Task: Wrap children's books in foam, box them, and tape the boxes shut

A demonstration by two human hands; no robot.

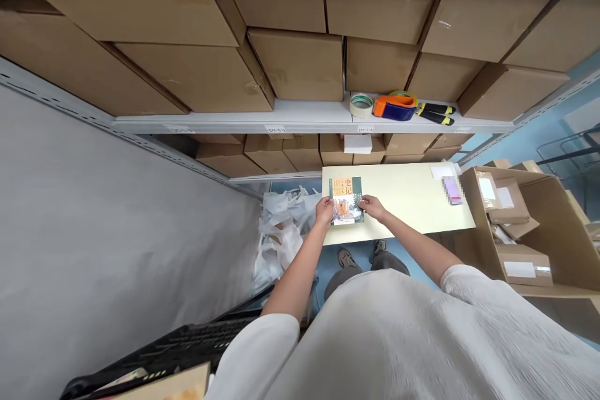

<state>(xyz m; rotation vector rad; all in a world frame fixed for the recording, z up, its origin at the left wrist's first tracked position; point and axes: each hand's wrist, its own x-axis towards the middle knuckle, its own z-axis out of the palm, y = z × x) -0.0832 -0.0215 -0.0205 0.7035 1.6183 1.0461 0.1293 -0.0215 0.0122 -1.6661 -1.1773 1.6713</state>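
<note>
A book [345, 197] with a dark green, orange and white illustrated cover is held face up over the left part of a pale yellow tabletop [403, 200]. Gripping its left edge is my left hand [324, 210], thumb on the cover. My right hand [372, 207] pinches the right edge, its thumb also on top. The fingers beneath the book are hidden. Whether the book touches the tabletop, I cannot tell.
Cardboard boxes [295, 65] fill the shelves ahead. On the shelf edge lie a tape roll [361, 105], an orange-blue tape dispenser [396, 107] and black-yellow handled scissors [435, 114]. An open carton [557, 200] with parcels stands right; white plastic bags [285, 231] lie left.
</note>
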